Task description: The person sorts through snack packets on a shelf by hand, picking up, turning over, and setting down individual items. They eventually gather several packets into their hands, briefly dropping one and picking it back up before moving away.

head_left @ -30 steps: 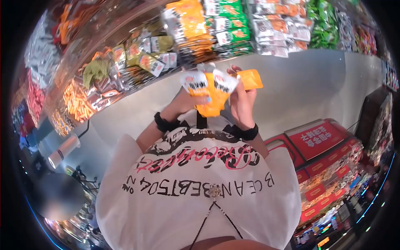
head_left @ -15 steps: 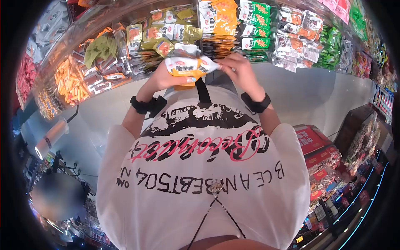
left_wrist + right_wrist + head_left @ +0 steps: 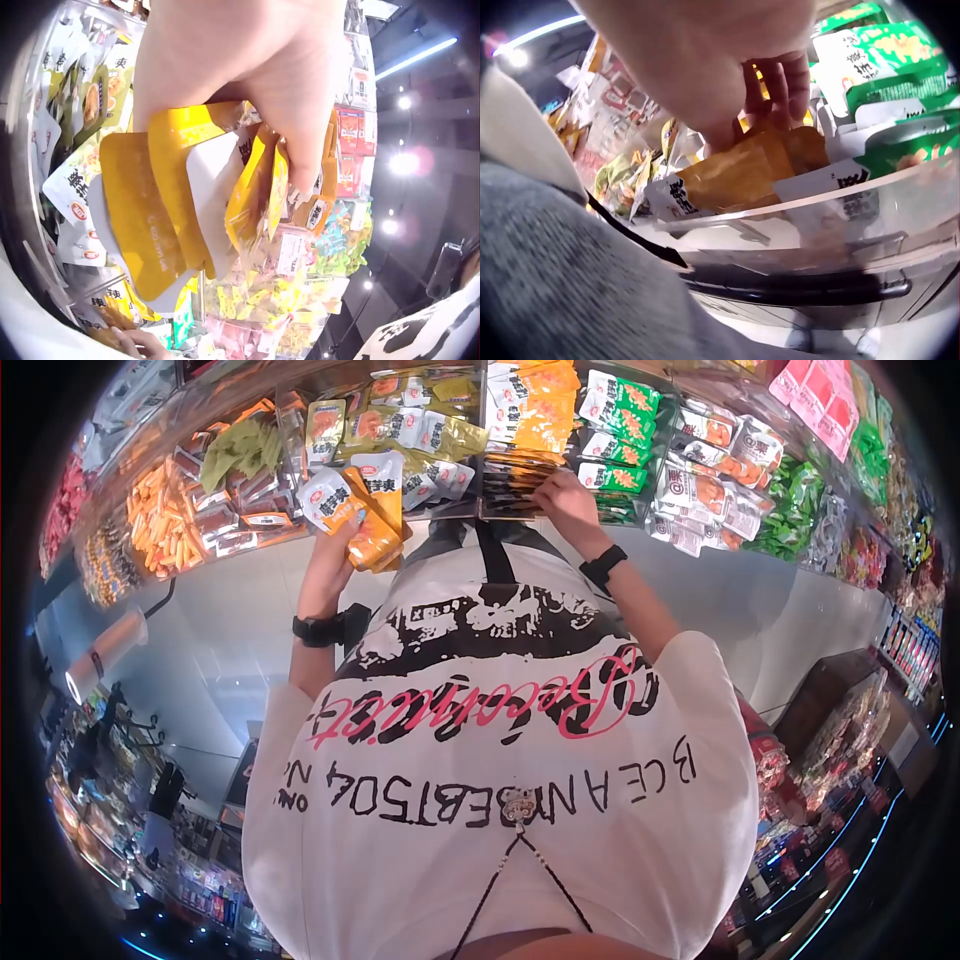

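Note:
My left hand (image 3: 328, 560) grips several yellow-and-white snack packets (image 3: 372, 538), fanned out at the left, in front of the shelf. In the left wrist view the thumb and fingers wrap the ends of these packets, their plain yellow backs showing. At the front of the bin of upright yellow snack packets (image 3: 535, 420), my right hand (image 3: 570, 500) reaches in from above. The right wrist view has its thumb and curled fingers pinching the upper edge of a yellow snack packet (image 3: 739, 176), just behind the clear bin wall (image 3: 832, 202).
Green-and-white packets (image 3: 615, 435) fill the bin right of the yellow ones. Olive-coloured packets (image 3: 440, 435) lie in the bin to the left, with orange stick-shaped packets (image 3: 165, 525) farther left. White-and-brown packets (image 3: 710, 470) stand farther right.
Both hands were together in front of the chest, with the yellow packets between them. They have parted: the left moved left with its packets, the right moved forward to the yellow packets' bin.

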The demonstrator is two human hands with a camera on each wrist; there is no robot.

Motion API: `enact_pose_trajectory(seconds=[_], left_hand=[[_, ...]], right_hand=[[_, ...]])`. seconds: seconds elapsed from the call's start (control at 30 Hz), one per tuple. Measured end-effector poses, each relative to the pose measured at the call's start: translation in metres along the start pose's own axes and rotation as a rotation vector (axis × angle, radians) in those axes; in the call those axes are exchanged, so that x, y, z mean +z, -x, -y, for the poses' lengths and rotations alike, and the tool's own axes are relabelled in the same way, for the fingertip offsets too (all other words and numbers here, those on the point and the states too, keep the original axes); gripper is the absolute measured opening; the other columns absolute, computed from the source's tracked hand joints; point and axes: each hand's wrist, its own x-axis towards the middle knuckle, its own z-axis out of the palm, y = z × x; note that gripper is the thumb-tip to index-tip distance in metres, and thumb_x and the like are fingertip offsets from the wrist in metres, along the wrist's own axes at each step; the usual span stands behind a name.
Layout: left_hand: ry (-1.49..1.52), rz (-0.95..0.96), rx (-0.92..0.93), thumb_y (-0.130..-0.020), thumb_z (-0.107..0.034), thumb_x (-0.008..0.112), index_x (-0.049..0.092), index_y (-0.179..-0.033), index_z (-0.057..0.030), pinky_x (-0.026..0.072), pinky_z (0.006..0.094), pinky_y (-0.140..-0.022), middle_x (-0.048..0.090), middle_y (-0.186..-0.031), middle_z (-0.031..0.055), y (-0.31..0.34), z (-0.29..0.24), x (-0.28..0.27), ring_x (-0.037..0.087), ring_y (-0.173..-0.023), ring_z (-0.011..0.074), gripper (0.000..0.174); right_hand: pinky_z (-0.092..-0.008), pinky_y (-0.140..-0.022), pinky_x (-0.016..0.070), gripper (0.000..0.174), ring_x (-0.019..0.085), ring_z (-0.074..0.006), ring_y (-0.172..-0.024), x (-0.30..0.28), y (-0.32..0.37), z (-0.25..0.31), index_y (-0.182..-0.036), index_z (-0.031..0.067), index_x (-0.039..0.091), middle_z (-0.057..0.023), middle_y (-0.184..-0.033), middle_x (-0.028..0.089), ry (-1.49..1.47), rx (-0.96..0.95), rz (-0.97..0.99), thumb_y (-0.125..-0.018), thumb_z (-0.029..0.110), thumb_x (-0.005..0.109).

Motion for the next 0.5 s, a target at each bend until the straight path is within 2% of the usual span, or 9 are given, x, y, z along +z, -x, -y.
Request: enact_pose_trajectory(seconds=[0.1, 0.13, 0.2, 0.23, 0.27, 0.33, 0.4, 0.43, 0.5], left_hand=[[0.121, 0.074, 0.006, -0.091, -0.014, 0.048, 0.04, -0.123, 0.0007, 0.0438, 0.0333, -0.093, 0.051, -0.118, 0.0099, 0.007, -0.001, 0.013, 0.051, -0.11, 0.0186, 0.036], [0.119, 0.067, 0.012, -0.091, -0.014, 0.048, 0.04, -0.123, 0.0007, 0.0438, 0.0333, -0.093, 0.051, -0.118, 0.0099, 0.004, 0.002, 0.008, 0.051, -0.11, 0.0186, 0.036], [-0.102, 0.237, 0.074, -0.092, -0.015, 0.046, 0.038, -0.125, 0.0008, 0.0413, 0.0338, -0.096, 0.049, -0.122, 0.0097, -0.009, 0.011, -0.002, 0.05, -0.112, 0.0196, 0.038], [0.23, 0.189, -0.075, -0.091, -0.015, 0.048, 0.038, -0.125, 0.0012, 0.0424, 0.0329, -0.095, 0.05, -0.121, 0.0108, -0.015, 0.009, 0.012, 0.051, -0.112, 0.0201, 0.039], [0.23, 0.191, -0.073, -0.091, -0.015, 0.048, 0.038, -0.125, 0.0012, 0.0424, 0.0329, -0.095, 0.05, -0.121, 0.0108, -0.019, 0.006, 0.024, 0.051, -0.112, 0.0201, 0.039], [0.102, 0.243, -0.089, -0.09, -0.015, 0.05, 0.038, -0.125, 0.0016, 0.0435, 0.0324, -0.093, 0.052, -0.119, 0.0111, -0.027, 0.004, 0.043, 0.053, -0.11, 0.02, 0.041], [0.011, 0.24, -0.084, -0.089, -0.015, 0.052, 0.039, -0.125, 0.0016, 0.0456, 0.0318, -0.09, 0.053, -0.116, 0.011, -0.035, 0.007, 0.06, 0.055, -0.106, 0.0195, 0.042], [-0.033, 0.25, -0.066, -0.088, -0.014, 0.052, 0.039, -0.124, 0.0015, 0.0464, 0.0315, -0.088, 0.054, -0.116, 0.0107, -0.038, 0.009, 0.071, 0.056, -0.105, 0.0191, 0.042], [-0.083, 0.215, -0.092, -0.088, -0.015, 0.053, 0.039, -0.124, 0.0009, 0.0481, 0.031, -0.085, 0.054, -0.115, 0.0102, -0.049, 0.015, 0.086, 0.057, -0.102, 0.0183, 0.041]], right_hand=[[-0.0373, -0.064, 0.0477, 0.02, 0.059, -0.0268, -0.075, -0.01, -0.009, 0.005, -0.075, 0.0078, 0.062, -0.0091, -0.078, 0.059, -0.216, 0.275, 0.192, -0.078, 0.028, 0.063], [-0.0373, -0.064, 0.0477, 0.02, 0.059, -0.0268, -0.075, -0.022, -0.016, 0.014, -0.075, 0.0078, 0.062, -0.0091, -0.078, 0.059, -0.222, 0.267, 0.192, -0.078, 0.028, 0.063], [-0.0386, -0.063, 0.048, 0.023, 0.06, -0.0286, -0.071, -0.044, -0.032, 0.035, -0.08, 0.0077, 0.065, -0.0095, -0.079, 0.06, -0.215, 0.177, 0.087, -0.08, 0.031, 0.062], [-0.0359, -0.065, 0.0488, 0.026, 0.061, -0.0292, -0.074, -0.054, -0.044, 0.046, -0.089, 0.0067, 0.066, -0.0107, -0.084, 0.062, -0.392, 0.247, 0.141, -0.082, 0.031, 0.06], [-0.0332, -0.068, 0.0494, 0.03, 0.063, -0.0244, -0.077, -0.048, -0.052, 0.047, -0.098, 0.0032, 0.064, -0.0114, -0.093, 0.064, -0.628, 0.251, 0.164, -0.086, 0.03, 0.057], [-0.0305, -0.073, 0.0489, 0.032, 0.062, -0.0169, -0.083, -0.041, -0.066, 0.066, -0.106, -0.0009, 0.059, -0.0118, -0.098, 0.064, -1.018, 0.226, 0.059, -0.089, 0.026, 0.055], [-0.0292, -0.077, 0.0477, 0.033, 0.058, -0.0128, -0.088, -0.046, -0.077, 0.088, -0.11, -0.0033, 0.055, -0.0115, -0.098, 0.063, -1.313, 0.284, 0.103, -0.09, 0.023, 0.055], [-0.0284, -0.078, 0.0466, 0.031, 0.057, -0.0131, -0.09, -0.051, -0.08, 0.099, -0.111, -0.0035, 0.053, -0.012, -0.101, 0.062, -1.367, 0.402, 0.131, -0.089, 0.019, 0.056], [-0.0288, -0.078, 0.0463, 0.03, 0.056, -0.0136, -0.091, -0.031, -0.083, 0.098, -0.111, -0.0032, 0.052, -0.0115, -0.102, 0.061, -1.297, 0.417, 0.048, -0.089, 0.018, 0.055]])
